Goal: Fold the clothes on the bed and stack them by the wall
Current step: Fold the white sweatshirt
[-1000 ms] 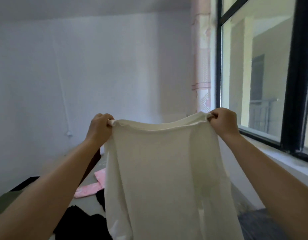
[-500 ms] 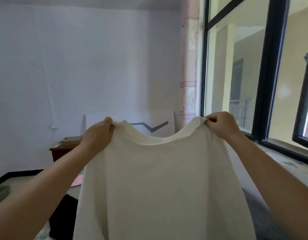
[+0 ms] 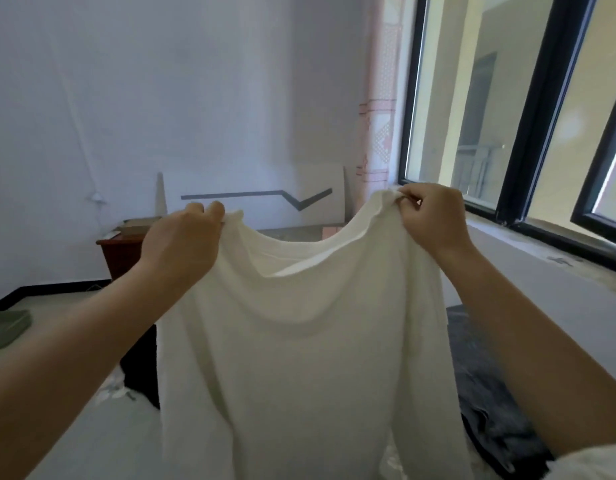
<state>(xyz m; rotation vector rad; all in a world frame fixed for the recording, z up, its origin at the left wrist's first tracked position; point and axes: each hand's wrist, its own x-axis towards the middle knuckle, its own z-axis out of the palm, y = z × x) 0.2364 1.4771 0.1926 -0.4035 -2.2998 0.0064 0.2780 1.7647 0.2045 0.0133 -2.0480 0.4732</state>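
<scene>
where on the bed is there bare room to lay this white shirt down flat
The white shirt, held up by the left hand and right hand, hides the middle of the bed. Bare sheet shows lower left, bordered by the black garment. The window side is crowded with dark clothes.

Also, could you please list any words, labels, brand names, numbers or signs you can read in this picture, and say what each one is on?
None: no text can be read anywhere in this view.
The white top held up by the left hand and right hand shows no print or tag.
The white panel against the wall bears only a grey zigzag line, no letters.
The pink-patterned curtain has shapes only.
</scene>
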